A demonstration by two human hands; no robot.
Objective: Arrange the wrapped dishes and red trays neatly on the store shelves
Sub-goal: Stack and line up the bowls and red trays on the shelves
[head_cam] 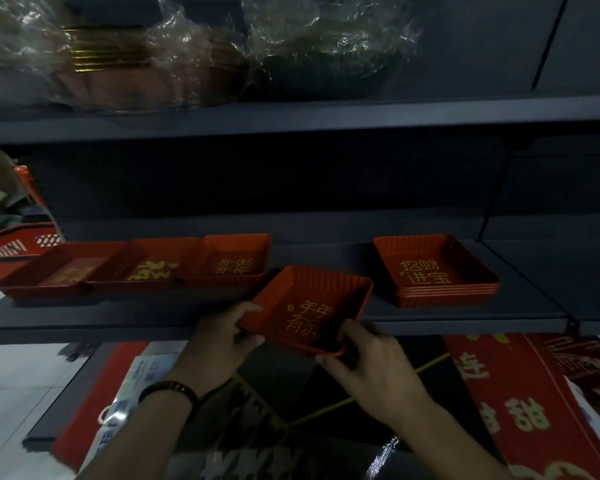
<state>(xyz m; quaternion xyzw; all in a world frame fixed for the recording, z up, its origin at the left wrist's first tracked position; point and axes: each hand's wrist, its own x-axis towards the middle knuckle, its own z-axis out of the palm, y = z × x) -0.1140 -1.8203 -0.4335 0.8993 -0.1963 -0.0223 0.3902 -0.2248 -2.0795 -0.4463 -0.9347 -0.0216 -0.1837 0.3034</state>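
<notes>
So the red tray point(309, 306) is held in both hands right at the front of the middle shelf point(84, 317). It's tilted a bit, its near corner hangs out past the shelf's lip, and it sits between the row on the left and the stack on the right. Can't tell if its far edge actually touches the shelf. The gold writing inside reads 年年有余, with a tiny gold stamp beside it.

The left grip point(219, 336) is closed on the tray's left rim, thumb on top and fingers curled under. The right grip point(371, 362) pinches the near right corner the same way. There's a dark bracelet point(168, 389) on the left wrist.

Just to the right is a stack of red trays point(433, 268), and the top one says 招财进宝 in gold. To the left, three more red trays sit edge to edge in a row: the nearest one point(232, 258) has gold characters, too blurry to read for sure, the middle one point(146, 265) and the far-left one point(59, 268) are smeared as well.

The upper shelf point(291, 116) carries the wrapped dishes point(118, 57) in crinkly clear plastic, some with gold rims, plus a darker wrapped bundle point(326, 64). A red basket point(14, 251) pokes in at the far left. Below there's a red mat point(520, 410) with big gold characters I can't read, and a blue and white packet point(146, 372).
</notes>
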